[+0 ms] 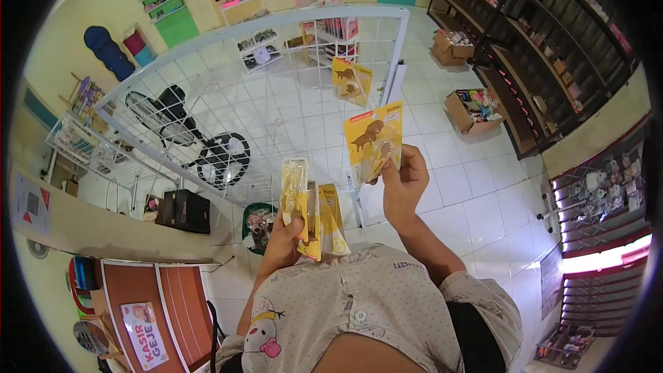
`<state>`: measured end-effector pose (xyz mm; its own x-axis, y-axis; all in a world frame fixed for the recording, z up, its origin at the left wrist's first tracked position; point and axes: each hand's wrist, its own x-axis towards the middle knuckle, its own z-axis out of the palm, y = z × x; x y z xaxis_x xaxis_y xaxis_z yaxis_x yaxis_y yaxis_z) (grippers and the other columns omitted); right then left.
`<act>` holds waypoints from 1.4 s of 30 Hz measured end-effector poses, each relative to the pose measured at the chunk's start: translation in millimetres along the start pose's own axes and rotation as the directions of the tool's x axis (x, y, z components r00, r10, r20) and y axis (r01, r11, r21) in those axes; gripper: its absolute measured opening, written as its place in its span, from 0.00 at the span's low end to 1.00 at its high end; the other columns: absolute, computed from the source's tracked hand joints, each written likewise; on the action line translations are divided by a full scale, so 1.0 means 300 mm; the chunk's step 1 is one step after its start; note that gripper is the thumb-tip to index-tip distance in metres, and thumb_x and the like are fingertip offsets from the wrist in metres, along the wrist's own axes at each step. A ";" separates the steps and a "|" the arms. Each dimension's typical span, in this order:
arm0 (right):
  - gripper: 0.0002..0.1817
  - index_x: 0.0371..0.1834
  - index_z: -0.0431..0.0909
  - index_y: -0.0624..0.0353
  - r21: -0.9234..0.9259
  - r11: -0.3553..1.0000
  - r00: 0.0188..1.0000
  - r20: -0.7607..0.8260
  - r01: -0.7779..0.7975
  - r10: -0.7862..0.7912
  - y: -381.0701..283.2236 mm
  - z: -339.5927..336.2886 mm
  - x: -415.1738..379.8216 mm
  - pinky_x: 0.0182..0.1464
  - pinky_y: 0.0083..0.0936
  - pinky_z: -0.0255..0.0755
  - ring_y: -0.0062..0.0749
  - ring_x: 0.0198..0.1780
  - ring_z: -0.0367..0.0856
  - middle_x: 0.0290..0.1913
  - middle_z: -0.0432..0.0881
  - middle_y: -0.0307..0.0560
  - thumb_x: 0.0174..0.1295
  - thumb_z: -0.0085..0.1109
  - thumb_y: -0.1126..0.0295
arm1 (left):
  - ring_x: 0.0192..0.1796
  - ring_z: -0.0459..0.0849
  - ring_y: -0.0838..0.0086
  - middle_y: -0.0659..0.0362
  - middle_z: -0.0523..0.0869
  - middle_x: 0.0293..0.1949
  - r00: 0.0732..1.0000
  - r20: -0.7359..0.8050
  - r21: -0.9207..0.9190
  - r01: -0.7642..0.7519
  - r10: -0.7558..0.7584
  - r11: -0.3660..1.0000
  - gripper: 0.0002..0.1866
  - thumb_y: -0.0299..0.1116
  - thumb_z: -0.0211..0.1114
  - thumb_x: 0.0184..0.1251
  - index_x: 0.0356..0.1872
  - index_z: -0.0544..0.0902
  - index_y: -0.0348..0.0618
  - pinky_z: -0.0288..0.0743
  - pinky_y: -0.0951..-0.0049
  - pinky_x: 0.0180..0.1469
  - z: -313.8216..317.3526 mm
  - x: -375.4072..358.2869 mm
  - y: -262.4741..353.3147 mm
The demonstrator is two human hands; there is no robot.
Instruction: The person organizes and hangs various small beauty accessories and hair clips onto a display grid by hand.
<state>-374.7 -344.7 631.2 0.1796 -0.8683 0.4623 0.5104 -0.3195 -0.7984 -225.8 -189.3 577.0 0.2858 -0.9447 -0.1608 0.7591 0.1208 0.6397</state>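
My right hand (404,183) is closed on the lower edge of a yellow blister pack (373,135) with brown animal pictures and a clear plastic bubble. Just behind it, a similar yellow pack (351,81) hangs on the white wire grid rack (228,90). Close to my body, my left hand (284,238) grips several more yellow blister packs (295,190), held upright in a bunch with the thumb across the front one. The small items inside the bubbles are too blurred to name.
Behind the grid stands a black fan (219,159). A green basket (257,228) sits on the floor near my left hand. Open cardboard boxes (474,110) stand by dark shelves (525,76) at right. A black speaker (183,211) and brown counter (148,304) are at left.
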 end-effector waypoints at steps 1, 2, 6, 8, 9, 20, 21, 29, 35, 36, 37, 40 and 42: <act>0.10 0.43 0.69 0.69 0.005 1.000 1.000 -0.003 -0.004 0.004 0.001 0.004 -0.006 0.30 0.17 0.79 0.21 0.34 0.79 0.37 0.79 0.47 0.62 0.55 0.78 | 0.53 0.80 0.69 0.57 0.77 0.53 0.998 0.056 0.025 -0.013 0.012 1.000 0.36 0.37 0.68 0.59 0.66 0.58 0.44 0.78 0.66 0.51 -0.003 0.010 0.002; 0.09 0.43 0.69 0.69 0.011 1.000 1.000 -0.006 -0.006 0.007 -0.005 0.009 -0.015 0.30 0.18 0.79 0.20 0.34 0.79 0.37 0.79 0.47 0.62 0.55 0.78 | 0.53 0.80 0.68 0.57 0.77 0.53 0.998 0.057 0.024 -0.021 0.019 0.999 0.35 0.38 0.66 0.61 0.66 0.58 0.43 0.78 0.66 0.51 0.001 0.014 0.004; 0.08 0.41 0.69 0.68 -0.008 0.999 0.999 -0.013 -0.049 0.049 -0.013 0.032 -0.001 0.31 0.18 0.78 0.20 0.34 0.78 0.37 0.78 0.47 0.63 0.55 0.77 | 0.52 0.80 0.68 0.55 0.77 0.53 0.999 0.008 -0.001 -0.031 0.031 1.000 0.32 0.42 0.60 0.65 0.65 0.58 0.42 0.77 0.64 0.52 0.012 0.017 0.007; 0.08 0.41 0.69 0.68 -0.010 0.993 0.993 0.022 -0.119 0.119 -0.013 0.043 0.013 0.31 0.18 0.78 0.20 0.32 0.78 0.36 0.78 0.47 0.63 0.55 0.76 | 0.52 0.80 0.67 0.55 0.77 0.53 1.000 -0.009 -0.022 -0.020 0.019 1.000 0.30 0.42 0.58 0.67 0.65 0.58 0.42 0.77 0.64 0.52 0.008 0.017 0.008; 0.08 0.41 0.69 0.68 -0.012 0.988 0.987 0.040 -0.156 0.156 -0.011 0.047 0.021 0.31 0.18 0.78 0.20 0.31 0.78 0.36 0.78 0.47 0.63 0.55 0.76 | 0.52 0.80 0.67 0.55 0.76 0.54 1.000 -0.004 -0.030 -0.008 0.008 1.000 0.30 0.42 0.57 0.68 0.65 0.58 0.42 0.77 0.64 0.53 0.003 0.015 0.009; 0.09 0.43 0.68 0.64 -0.122 0.965 0.971 -0.097 -0.231 0.220 0.171 0.036 0.168 0.35 0.19 0.72 0.21 0.33 0.75 0.36 0.75 0.43 0.62 0.53 0.74 | 0.38 0.79 0.77 0.60 0.78 0.44 0.963 -0.215 0.395 -0.065 0.161 0.916 0.32 0.35 0.68 0.59 0.61 0.63 0.43 0.76 0.77 0.33 0.088 0.135 -0.008; 0.09 0.43 0.68 0.63 -0.133 0.946 0.954 -0.088 -0.295 0.285 0.162 0.004 0.125 0.33 0.18 0.69 0.20 0.32 0.72 0.36 0.74 0.42 0.61 0.53 0.75 | 0.38 0.79 0.77 0.60 0.79 0.42 0.950 -0.276 0.377 -0.033 0.146 0.926 0.33 0.34 0.71 0.55 0.60 0.64 0.42 0.75 0.78 0.32 0.127 0.128 0.004; 0.24 0.46 0.76 0.61 -0.720 0.682 0.618 0.479 -0.130 0.624 0.040 -0.009 0.138 0.40 0.23 0.71 0.27 0.39 0.75 0.40 0.76 0.46 0.52 0.70 0.57 | 0.38 0.80 0.77 0.56 0.78 0.44 0.993 -0.093 0.522 -0.017 0.077 0.853 0.35 0.30 0.72 0.53 0.60 0.62 0.38 0.77 0.77 0.34 0.164 0.116 0.009; 0.30 0.48 0.78 0.62 -0.472 0.862 0.780 0.463 -0.186 0.422 0.062 0.021 0.074 0.44 0.25 0.71 0.30 0.41 0.76 0.45 0.77 0.47 0.47 0.72 0.53 | 0.43 0.79 0.76 0.56 0.77 0.45 0.997 0.023 0.523 -0.073 0.072 0.849 0.36 0.28 0.73 0.51 0.60 0.62 0.36 0.77 0.77 0.39 0.129 0.129 0.002; 0.29 0.48 0.78 0.62 -0.434 0.881 0.812 0.437 -0.186 0.387 0.062 0.024 0.071 0.43 0.24 0.71 0.29 0.40 0.75 0.45 0.77 0.47 0.48 0.72 0.53 | 0.45 0.79 0.75 0.56 0.77 0.46 0.996 0.048 0.549 -0.085 0.070 0.832 0.37 0.29 0.73 0.51 0.60 0.62 0.35 0.77 0.76 0.42 0.122 0.124 0.004; 0.28 0.48 0.78 0.62 -0.396 0.900 0.842 0.409 -0.181 0.350 0.061 0.027 0.068 0.43 0.24 0.71 0.29 0.40 0.75 0.45 0.77 0.46 0.48 0.71 0.54 | 0.46 0.78 0.75 0.56 0.77 0.47 0.995 0.100 0.593 -0.056 -0.005 0.803 0.38 0.30 0.74 0.49 0.60 0.62 0.34 0.75 0.76 0.45 0.116 0.120 0.016; 0.26 0.47 0.78 0.62 -0.465 0.873 0.744 0.530 -0.147 0.408 0.057 0.005 0.147 0.40 0.22 0.71 0.26 0.36 0.74 0.43 0.77 0.44 0.50 0.70 0.56 | 0.51 0.76 0.73 0.54 0.77 0.50 0.963 0.178 0.720 0.013 -0.202 0.694 0.43 0.33 0.77 0.45 0.61 0.63 0.33 0.70 0.74 0.54 0.109 0.112 0.071; 0.25 0.47 0.78 0.62 -0.648 0.750 0.444 0.639 -0.128 0.628 0.048 -0.033 0.211 0.37 0.20 0.71 0.23 0.33 0.73 0.41 0.77 0.42 0.51 0.69 0.57 | 0.53 0.75 0.72 0.54 0.77 0.51 0.948 0.152 0.790 0.053 -0.280 0.610 0.46 0.35 0.79 0.42 0.62 0.63 0.32 0.66 0.73 0.58 0.117 0.107 0.093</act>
<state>-364.3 -408.0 645.0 0.9377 -0.3439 -0.0494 -0.1852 -0.3746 -0.9085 -216.1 -226.9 616.1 -0.0308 -0.9757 -0.2170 0.0163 -0.2176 0.9759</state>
